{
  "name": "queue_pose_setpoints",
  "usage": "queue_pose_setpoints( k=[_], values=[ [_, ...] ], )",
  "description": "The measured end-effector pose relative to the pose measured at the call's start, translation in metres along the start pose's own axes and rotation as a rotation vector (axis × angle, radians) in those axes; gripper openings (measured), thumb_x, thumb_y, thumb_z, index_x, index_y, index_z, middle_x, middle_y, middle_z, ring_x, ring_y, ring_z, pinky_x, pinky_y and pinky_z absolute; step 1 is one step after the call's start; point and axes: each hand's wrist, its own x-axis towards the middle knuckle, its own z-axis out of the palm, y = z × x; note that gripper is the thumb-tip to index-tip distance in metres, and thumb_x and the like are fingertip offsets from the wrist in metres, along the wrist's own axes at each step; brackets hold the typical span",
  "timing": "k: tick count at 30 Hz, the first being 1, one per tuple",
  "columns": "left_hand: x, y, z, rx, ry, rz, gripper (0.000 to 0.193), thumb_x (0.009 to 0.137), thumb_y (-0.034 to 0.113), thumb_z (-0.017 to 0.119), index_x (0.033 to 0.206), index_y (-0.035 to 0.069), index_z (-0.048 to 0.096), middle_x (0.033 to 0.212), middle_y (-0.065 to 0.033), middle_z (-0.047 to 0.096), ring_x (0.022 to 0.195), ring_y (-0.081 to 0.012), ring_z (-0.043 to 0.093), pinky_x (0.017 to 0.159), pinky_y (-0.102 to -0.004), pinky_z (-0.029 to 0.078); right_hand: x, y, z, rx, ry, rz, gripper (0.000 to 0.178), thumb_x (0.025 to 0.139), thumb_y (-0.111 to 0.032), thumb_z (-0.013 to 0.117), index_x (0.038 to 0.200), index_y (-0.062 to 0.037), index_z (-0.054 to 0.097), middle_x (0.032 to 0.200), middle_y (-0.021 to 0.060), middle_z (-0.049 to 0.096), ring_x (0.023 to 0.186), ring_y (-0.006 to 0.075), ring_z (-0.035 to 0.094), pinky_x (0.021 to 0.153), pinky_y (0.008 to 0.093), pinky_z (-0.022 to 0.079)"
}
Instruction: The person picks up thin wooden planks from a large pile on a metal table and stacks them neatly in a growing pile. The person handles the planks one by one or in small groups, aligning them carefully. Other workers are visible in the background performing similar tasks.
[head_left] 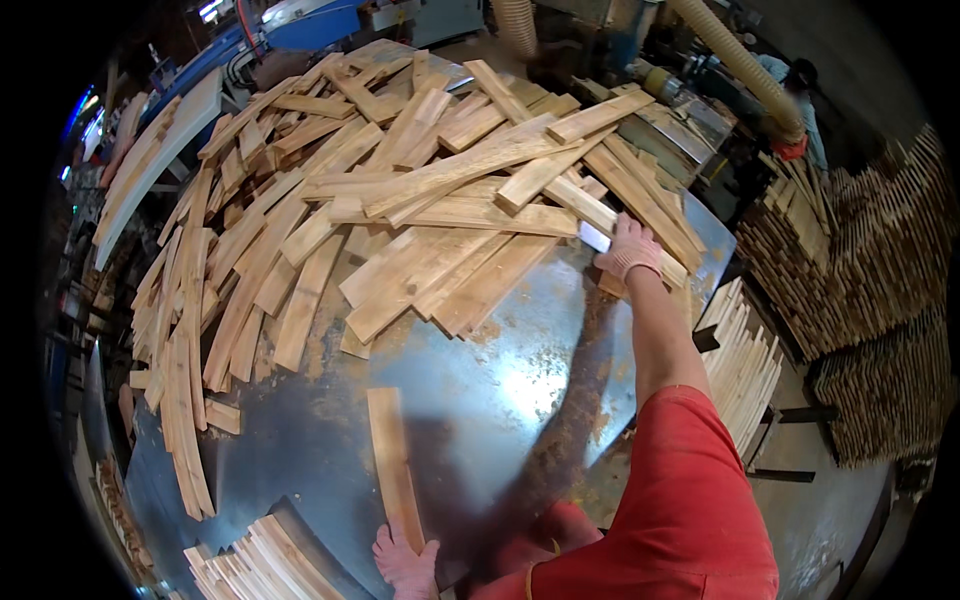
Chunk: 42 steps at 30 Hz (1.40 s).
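My left hand, at the lower edge, grips the near end of a flat wooden board. That board lies lengthwise on the metal tabletop, pointing away from me. Out to the far right, my right arm is stretched to the edge of a heap of loose boards. There my right hand is closed over a narrow wooden board, its fingers partly hidden. Just left of this hand shows a small bright whitish patch whose kind I cannot make out.
Stacked strips stand at the lower left, and pale strips sit on a rack beside the table's right side. Tall wood stacks rise farther right. Ribbed hoses and machinery are behind the heap; another person is at the far right.
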Motion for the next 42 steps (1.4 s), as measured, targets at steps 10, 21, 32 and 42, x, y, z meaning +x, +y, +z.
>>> queue_pose_setpoints(
  k=[10, 21, 32, 42],
  values=[
    [0.013, -0.039, 0.015, -0.625, 0.014, 0.091, 0.105, 0.071, 0.028, 0.092, 0.162, 0.01, 0.045, 0.149, -0.0219, 0.051, 0.143, -0.0438, 0.047, 0.121, -0.0539, 0.041, -0.07, 0.003, -0.008, 0.316, -0.184, -0.237, 0.056, 0.091, -0.041, 0.067, 0.131, -0.0008, 0.069, 0.134, 0.027, 0.072, 0.125, 0.0415, 0.069, 0.11, 0.0484, 0.054],
    [-0.117, -0.131, -0.016, -0.752, -0.007, -0.149, 0.091, 0.079, 0.033, 0.086, 0.156, 0.003, 0.048, 0.152, -0.0218, 0.051, 0.148, -0.043, 0.044, 0.123, -0.0582, 0.038, -0.425, -0.114, 0.045, 0.826, -0.976, -0.632, 0.064, 0.093, -0.039, 0.074, 0.147, -0.007, 0.06, 0.115, 0.013, 0.072, 0.106, 0.0241, 0.068, 0.098, 0.039, 0.055],
    [-0.148, -0.166, -0.037, 0.118, 0.151, 0.002, 0.082, 0.083, 0.037, 0.082, 0.152, 0.003, 0.052, 0.154, -0.0209, 0.051, 0.148, -0.0429, 0.043, 0.122, -0.0606, 0.037, -0.367, -0.128, 0.045, 1.244, -1.004, -0.324, 0.075, 0.093, -0.03, 0.077, 0.158, 0.0012, 0.053, 0.129, 0.0159, 0.075, 0.116, 0.0238, 0.071, 0.102, 0.0335, 0.055],
    [-0.006, -0.068, 0.029, 0.052, 0.25, -0.105, 0.092, 0.084, 0.048, 0.078, 0.157, 0.003, 0.046, 0.164, -0.0208, 0.041, 0.157, -0.0438, 0.031, 0.132, -0.0619, 0.019, -0.105, -0.255, 0.025, 1.072, -0.381, -0.639, 0.08, 0.092, -0.038, 0.079, 0.156, 0.0028, 0.053, 0.139, 0.0242, 0.071, 0.127, 0.0366, 0.069, 0.11, 0.0393, 0.053]
  ],
)
